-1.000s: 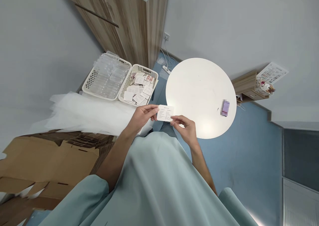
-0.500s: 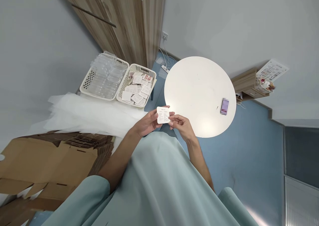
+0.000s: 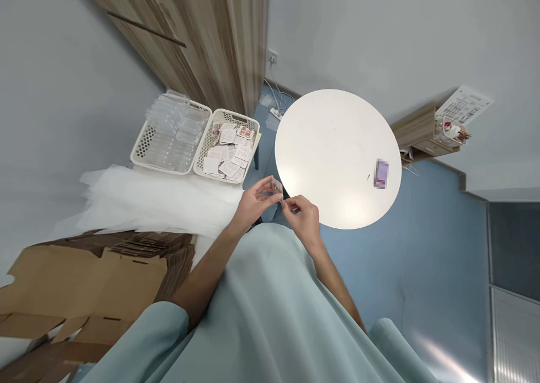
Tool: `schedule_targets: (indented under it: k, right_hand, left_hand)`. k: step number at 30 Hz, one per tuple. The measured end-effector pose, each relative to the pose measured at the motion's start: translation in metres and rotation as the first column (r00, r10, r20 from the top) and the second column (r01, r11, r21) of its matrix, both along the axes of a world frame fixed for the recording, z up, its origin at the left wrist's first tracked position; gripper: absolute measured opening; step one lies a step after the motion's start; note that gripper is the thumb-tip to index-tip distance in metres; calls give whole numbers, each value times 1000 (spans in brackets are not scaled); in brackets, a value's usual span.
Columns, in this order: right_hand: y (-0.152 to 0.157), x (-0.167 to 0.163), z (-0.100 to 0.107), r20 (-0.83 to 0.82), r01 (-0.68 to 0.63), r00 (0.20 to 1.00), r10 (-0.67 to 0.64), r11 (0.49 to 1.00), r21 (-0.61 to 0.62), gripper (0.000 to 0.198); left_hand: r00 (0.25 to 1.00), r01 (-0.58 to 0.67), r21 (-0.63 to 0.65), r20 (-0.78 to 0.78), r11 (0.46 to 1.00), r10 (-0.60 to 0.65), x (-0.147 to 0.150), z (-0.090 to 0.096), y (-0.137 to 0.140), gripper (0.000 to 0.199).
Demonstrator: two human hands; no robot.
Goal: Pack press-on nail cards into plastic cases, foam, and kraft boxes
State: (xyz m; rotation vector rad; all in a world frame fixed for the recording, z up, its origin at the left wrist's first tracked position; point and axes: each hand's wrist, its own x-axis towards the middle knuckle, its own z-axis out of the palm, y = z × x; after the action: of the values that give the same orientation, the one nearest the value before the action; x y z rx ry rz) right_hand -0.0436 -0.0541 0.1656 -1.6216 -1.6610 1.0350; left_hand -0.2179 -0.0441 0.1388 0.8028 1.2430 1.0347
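A small square card (image 3: pixel 277 186) with rounded corners is held in front of my body, near the edge of the round white table. It stands tilted, showing a pinkish-grey side. My left hand (image 3: pixel 252 204) is closed on it, thumb on the near side and fingers behind. At the card's lower right corner, the thumb and fingertips of my right hand (image 3: pixel 304 220) are pinched together; they appear to grip that corner. My left fingers hide part of the card.
A white basket (image 3: pixel 197 165) of loose printed cards (image 3: pixel 230 152) stands beside another basket (image 3: pixel 141 157) of clear plastic cases (image 3: pixel 172 138). White sheeting (image 3: pixel 156 200) and flattened cardboard boxes (image 3: pixel 84 282) lie at left. The round table (image 3: pixel 333 152) bears a blurred purple item (image 3: pixel 381 174).
The card has turned from its white printed face, held flat toward me, to a steeply tilted pinkish-grey side. My left hand has rolled over with it; my right hand stays at its corner.
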Motion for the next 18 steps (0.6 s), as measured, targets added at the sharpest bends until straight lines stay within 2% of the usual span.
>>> schedule_targets:
  k: [2, 4, 7, 11, 14, 18]
  right_hand:
    - [4, 4, -5, -26, 75, 997, -76, 997, -19, 22]
    - [9, 11, -9, -97, 125, 986, -135, 987, -100, 25]
    - [13, 19, -18, -198, 130, 964, -178, 964, -233, 31]
    - [15, 26, -37, -260, 151, 938, -230, 944, -293, 35]
    - [23, 28, -65, -281, 199, 912, -300, 920, -337, 39]
    - [39, 29, -115, -238, 286, 881, -408, 862, -418, 37]
  left_hand:
    - [1000, -7, 19, -21, 1000, 8, -2, -5, 0, 68]
    - [999, -10, 30, -42, 999, 11, -6, -9, 1, 61]
    - [997, -6, 37, -75, 999, 9, -9, -13, 4, 58]
    - [995, -8, 58, -97, 998, 13, -6, -24, 14, 56]
    - [991, 7, 61, -135, 998, 2, 2, -45, 28, 47]
    - [967, 74, -5, -245, 997, -73, 17, -91, 54, 33]
